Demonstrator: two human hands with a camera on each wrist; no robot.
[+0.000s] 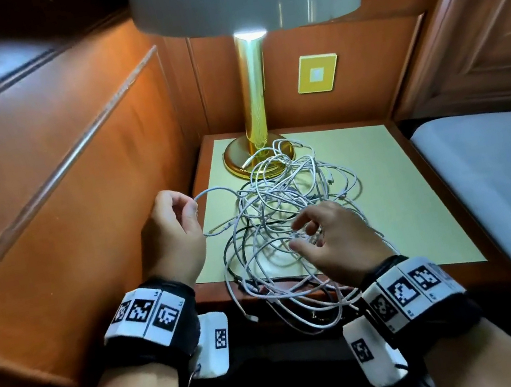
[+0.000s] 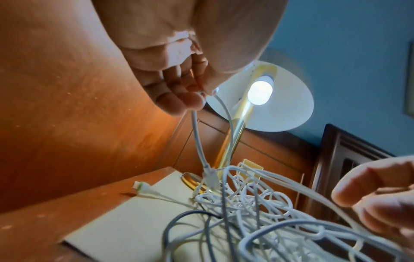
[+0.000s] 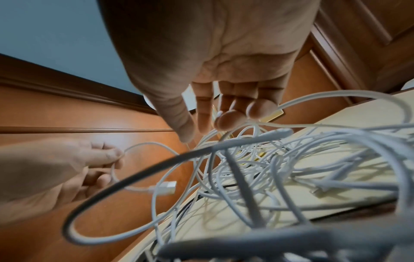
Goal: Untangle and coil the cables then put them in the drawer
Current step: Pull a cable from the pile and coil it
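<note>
A tangle of white cables (image 1: 283, 202) with a dark cable (image 1: 228, 249) among them lies on the nightstand top (image 1: 402, 201); some loops hang over its front edge. My left hand (image 1: 193, 204) is raised at the left of the pile and pinches a white cable between thumb and fingers (image 2: 192, 99); that cable's plug (image 2: 210, 179) dangles below. My right hand (image 1: 304, 234) hovers over the near side of the pile, fingers (image 3: 226, 120) loosely spread and touching strands without a clear grip. The tangle (image 3: 280, 168) fills the right wrist view. No drawer is clearly visible.
A lit brass lamp (image 1: 256, 108) stands at the back of the nightstand, its base (image 1: 238, 160) touched by cable loops. Wood panelling (image 1: 59, 193) closes the left side and back. A bed with white sheet (image 1: 498, 167) lies to the right.
</note>
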